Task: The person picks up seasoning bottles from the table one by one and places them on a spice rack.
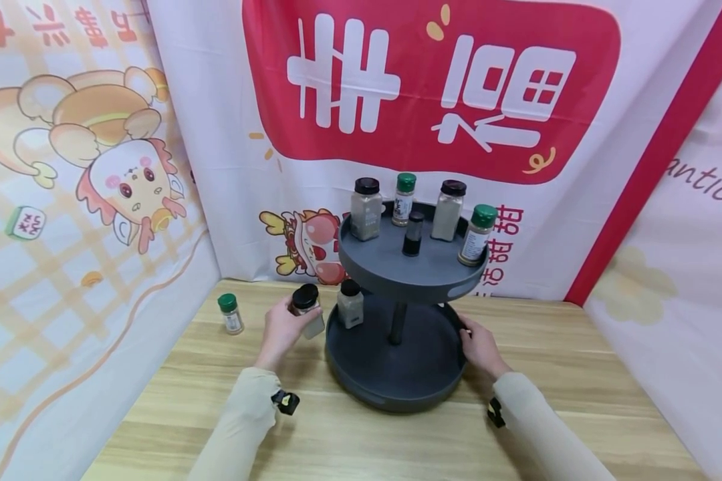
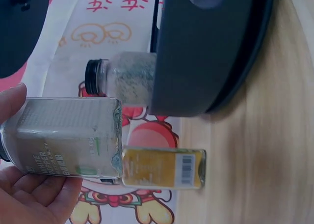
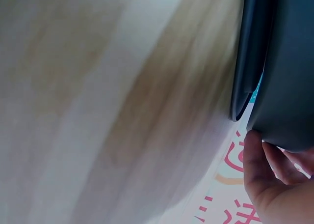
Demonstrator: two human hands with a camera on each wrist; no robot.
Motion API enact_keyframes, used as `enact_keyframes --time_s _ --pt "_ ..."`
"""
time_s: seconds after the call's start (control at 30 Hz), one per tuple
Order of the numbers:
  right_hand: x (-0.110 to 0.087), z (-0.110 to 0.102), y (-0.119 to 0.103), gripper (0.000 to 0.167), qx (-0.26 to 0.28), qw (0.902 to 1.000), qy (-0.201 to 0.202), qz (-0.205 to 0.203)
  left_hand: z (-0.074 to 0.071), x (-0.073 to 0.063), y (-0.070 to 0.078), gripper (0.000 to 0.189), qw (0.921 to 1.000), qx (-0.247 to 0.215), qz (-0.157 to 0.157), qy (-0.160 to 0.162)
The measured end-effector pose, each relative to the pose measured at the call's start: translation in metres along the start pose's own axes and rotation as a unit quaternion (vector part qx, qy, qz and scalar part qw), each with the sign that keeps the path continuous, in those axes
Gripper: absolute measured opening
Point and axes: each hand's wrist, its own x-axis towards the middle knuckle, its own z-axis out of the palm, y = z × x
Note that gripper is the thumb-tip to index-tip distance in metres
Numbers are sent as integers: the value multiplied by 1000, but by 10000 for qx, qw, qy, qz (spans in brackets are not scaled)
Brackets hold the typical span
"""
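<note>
Left hand point(image 1: 283, 331) grips the black-capped white pepper jar point(image 2: 73, 135), raised above the table point(image 1: 433, 441) just beside the left edge of the lower tray point(image 1: 409, 374). Right hand point(image 1: 481, 349) grips that tray's right edge. One square spice jar point(image 1: 351, 309) stands at its back-left edge. Upper tray point(image 1: 397, 284) carries two black-capped jars point(image 1: 447, 219), two green-capped shakers point(image 1: 474, 246) and a small vial point(image 1: 412, 237). A lone shaker point(image 1: 232, 322) stands near the table's back-left corner; a yellow jar point(image 2: 159, 168), near its back edge.

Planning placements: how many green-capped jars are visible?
3: one jar on the table at left; on the upper tray, one at back, one at right. Others may be hidden.
</note>
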Motion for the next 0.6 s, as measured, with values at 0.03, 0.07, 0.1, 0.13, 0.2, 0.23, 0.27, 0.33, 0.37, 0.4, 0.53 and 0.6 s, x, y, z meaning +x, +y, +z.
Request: enact_keyframes --time_s 0.03,0.07,0.1,0.13,0.2,0.23,0.27,0.33,0.37,0.4,0.53,0.6 --pt "-1 0 0 38 -15 10000 1 -8 1 0 2 44 10000 -32 25 -8" --pt "-1 0 0 38 -25 10000 11 -15 2 -1 4 43 10000 -64 64 -14" --pt "-2 0 -1 38 -37 10000 24 -28 4 -1 6 42 9999 -98 110 -24" --pt "-2 1 -1 38 -59 10000 42 -49 5 -1 9 41 9998 -130 166 -13" --pt "-2 1 -1 38 -88 9999 65 -93 8 -1 13 37 9995 -201 263 -5" --pt "-2 1 -1 38 -103 9999 81 -110 9 -1 15 36 9993 -212 305 -2" --pt "-3 2 0 38 -113 9998 100 -120 11 -2 16 35 9991 -206 370 -10" --pt "-3 2 0 38 -146 9997 128 -142 15 -2 19 34 9987 -218 468 -19" --pt "-4 3 0 38 -152 9997 145 -139 17 -2 20 33 9984 -219 513 -37" --pt "-4 3 0 38 -157 9997 157 -134 19 -3 21 33 9982 -205 558 -49" --pt "-6 2 -1 39 -184 9996 154 -117 27 -6 26 33 9973 -208 708 -54" --pt "-7 1 -1 39 -173 9997 146 -108 30 -7 27 33 9968 -222 765 -46"
